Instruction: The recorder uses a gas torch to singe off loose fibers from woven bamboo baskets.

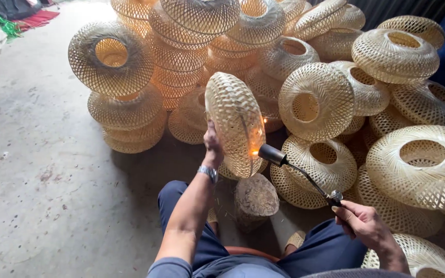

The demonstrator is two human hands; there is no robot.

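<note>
We hold a woven bamboo lampshade on edge in our left hand, the grip closed on its lower rim, while our right hand wraps shut around the handle of a gas torch. The torch's dark nozzle sits just beside the shade's lower right edge, where a small orange glow shows on the weave. Directly below the left grip stands a wood stump, between our knees. To the right of and beyond both grips, stacked bamboo shades crowd close, one nearly touching the torch's neck. Left of the left grip, bare concrete floor lies open. A further shade appears to press against our right wrist.
</note>
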